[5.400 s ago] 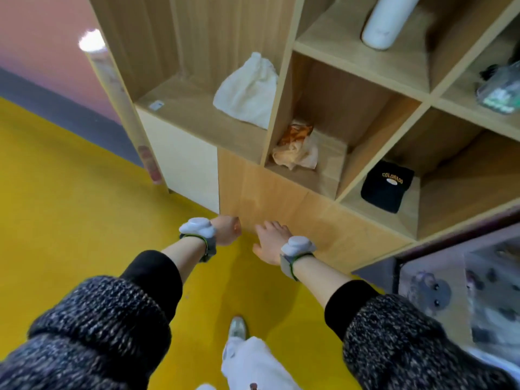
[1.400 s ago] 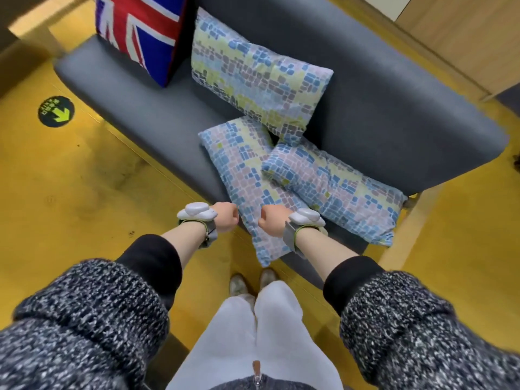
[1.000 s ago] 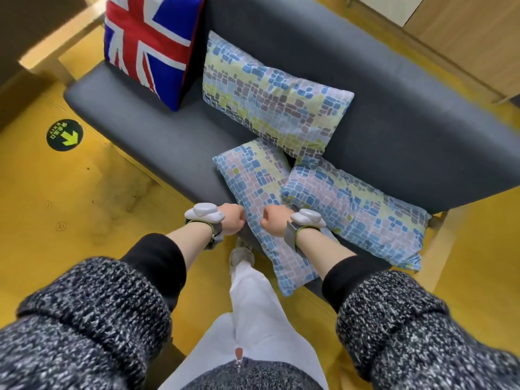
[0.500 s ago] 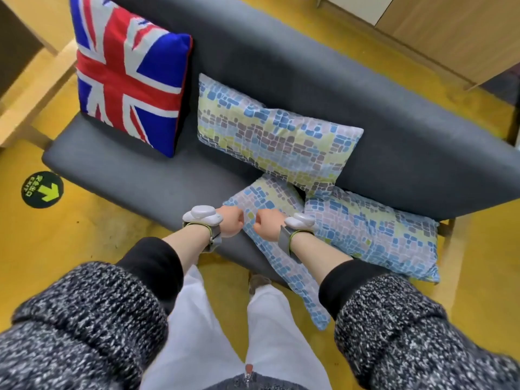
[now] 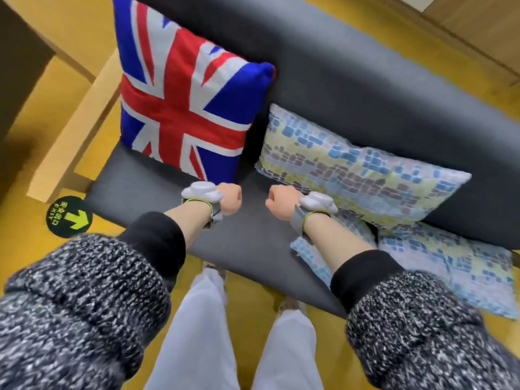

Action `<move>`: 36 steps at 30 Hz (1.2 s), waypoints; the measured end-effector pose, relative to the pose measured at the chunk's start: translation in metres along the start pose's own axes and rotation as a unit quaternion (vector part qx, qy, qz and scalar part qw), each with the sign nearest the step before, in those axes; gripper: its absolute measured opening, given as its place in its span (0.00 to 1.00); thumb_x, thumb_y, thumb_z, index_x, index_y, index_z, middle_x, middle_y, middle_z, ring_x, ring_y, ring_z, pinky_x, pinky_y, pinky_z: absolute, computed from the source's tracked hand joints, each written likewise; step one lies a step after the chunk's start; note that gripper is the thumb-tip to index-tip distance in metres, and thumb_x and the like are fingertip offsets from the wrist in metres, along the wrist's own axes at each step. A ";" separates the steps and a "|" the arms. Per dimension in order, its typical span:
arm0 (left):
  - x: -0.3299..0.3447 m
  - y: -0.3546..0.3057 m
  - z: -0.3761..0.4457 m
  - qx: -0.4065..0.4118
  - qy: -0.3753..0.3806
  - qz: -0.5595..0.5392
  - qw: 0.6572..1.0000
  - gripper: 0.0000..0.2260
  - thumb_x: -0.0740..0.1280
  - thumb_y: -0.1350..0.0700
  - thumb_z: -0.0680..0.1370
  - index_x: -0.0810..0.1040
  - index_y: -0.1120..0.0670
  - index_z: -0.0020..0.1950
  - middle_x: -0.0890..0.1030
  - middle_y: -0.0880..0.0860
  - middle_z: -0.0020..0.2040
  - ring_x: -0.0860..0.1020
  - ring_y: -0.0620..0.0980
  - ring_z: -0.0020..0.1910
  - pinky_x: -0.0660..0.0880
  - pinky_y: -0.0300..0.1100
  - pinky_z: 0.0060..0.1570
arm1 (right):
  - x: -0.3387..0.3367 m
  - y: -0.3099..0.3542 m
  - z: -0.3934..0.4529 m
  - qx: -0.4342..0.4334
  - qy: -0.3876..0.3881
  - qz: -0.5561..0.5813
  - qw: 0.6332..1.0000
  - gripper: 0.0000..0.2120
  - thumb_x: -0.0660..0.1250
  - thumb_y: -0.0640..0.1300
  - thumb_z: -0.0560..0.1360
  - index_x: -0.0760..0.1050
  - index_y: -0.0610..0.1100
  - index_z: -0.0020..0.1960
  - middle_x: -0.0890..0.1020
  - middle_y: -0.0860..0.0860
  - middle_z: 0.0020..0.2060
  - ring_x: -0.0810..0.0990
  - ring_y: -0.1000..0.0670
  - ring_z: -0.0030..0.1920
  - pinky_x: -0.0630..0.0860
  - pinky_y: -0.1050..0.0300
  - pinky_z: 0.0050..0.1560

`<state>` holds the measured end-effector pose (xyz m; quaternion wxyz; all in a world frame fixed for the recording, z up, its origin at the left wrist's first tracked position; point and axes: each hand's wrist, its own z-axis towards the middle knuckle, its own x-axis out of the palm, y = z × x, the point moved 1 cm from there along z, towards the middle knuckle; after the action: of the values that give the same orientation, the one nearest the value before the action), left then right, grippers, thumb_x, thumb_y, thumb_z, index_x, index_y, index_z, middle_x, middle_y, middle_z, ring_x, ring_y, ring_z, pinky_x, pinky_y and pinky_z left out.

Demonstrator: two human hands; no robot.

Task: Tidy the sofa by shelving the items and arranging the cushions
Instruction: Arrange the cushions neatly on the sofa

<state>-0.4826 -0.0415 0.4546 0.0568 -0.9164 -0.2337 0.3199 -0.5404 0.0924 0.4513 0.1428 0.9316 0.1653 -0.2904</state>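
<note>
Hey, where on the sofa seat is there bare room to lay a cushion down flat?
The bare grey seat runs from the sofa's left end, in front of the flag cushion, past both hands to the patterned cushions. The right end is crowded: one leaning patterned cushion, two lying cushions.

bare sofa seat [image 5: 157, 190] ahead; flag cushion [image 5: 180, 108] blocks behind it.

**Two fists over the sofa seat**

The left hand [image 5: 230, 199] and right hand [image 5: 280, 202] hover side by side over the grey sofa [image 5: 351, 88], both curled into fists and holding nothing. Just beyond the left hand a flag cushion [image 5: 183, 108] leans on the backrest. Beyond the right hand leans a patterned cushion [image 5: 351, 170]; two more patterned cushions [image 5: 450, 266] lie flat to its right.
</note>
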 end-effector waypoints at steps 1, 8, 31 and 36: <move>-0.011 0.013 0.008 -0.002 -0.009 -0.006 1.000 0.14 0.59 0.61 0.79 0.76 0.60 0.62 0.79 0.59 0.62 0.76 0.58 0.62 0.72 0.46 0.58 | -0.009 0.016 0.011 -0.007 -0.011 0.001 1.000 0.15 0.56 0.46 0.79 0.71 0.40 0.60 0.78 0.42 0.57 0.78 0.41 0.52 0.69 0.54 0.43; -0.082 0.067 0.082 -0.011 -0.107 -0.029 0.994 0.15 0.61 0.59 0.79 0.69 0.60 0.65 0.71 0.61 0.65 0.74 0.62 0.61 0.71 0.52 0.60 | -0.063 0.089 0.091 0.007 -0.125 0.034 0.992 0.19 0.59 0.44 0.78 0.63 0.39 0.67 0.68 0.41 0.65 0.76 0.38 0.57 0.72 0.48 0.52; -0.149 0.097 0.111 0.173 -0.380 0.032 0.908 0.42 0.73 0.34 0.61 0.64 0.42 0.72 0.63 0.55 0.73 0.61 0.60 0.71 0.57 0.60 0.67 | -0.136 0.028 0.104 -0.055 -0.008 0.174 0.983 0.11 0.72 0.43 0.71 0.82 0.40 0.52 0.84 0.45 0.47 0.78 0.50 0.48 0.73 0.53 0.51; -0.143 0.047 0.131 0.271 -0.233 0.233 0.904 0.20 0.70 0.42 0.68 0.76 0.45 0.58 0.75 0.49 0.65 0.63 0.55 0.73 0.44 0.67 0.69 | -0.132 -0.064 0.055 0.011 0.171 0.126 0.977 0.04 0.73 0.44 0.71 0.79 0.50 0.43 0.79 0.53 0.39 0.75 0.52 0.42 0.70 0.62 0.32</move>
<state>-0.6426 -0.1558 0.4198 0.1708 -0.7932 0.0761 0.5795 -0.6952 0.1004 0.4748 0.1380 0.9824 0.0651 -0.1081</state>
